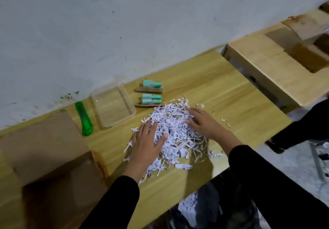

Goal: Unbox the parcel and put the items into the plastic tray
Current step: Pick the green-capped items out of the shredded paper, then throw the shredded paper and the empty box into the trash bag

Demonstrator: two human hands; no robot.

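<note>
A heap of white shredded paper lies in the middle of the wooden table. My left hand rests flat on its left side, fingers spread. My right hand presses on its right side, fingers apart. An open cardboard parcel box sits at the left front. A clear plastic tray with nothing in it stands near the wall. Beyond the heap lie teal bottles, more teal bottles and two brown wooden sticks.
A green utility knife lies between the box and the tray. A second wooden table with open cardboard boxes stands at the right. Another person's dark leg is at the right. More shredded paper lies below the table edge.
</note>
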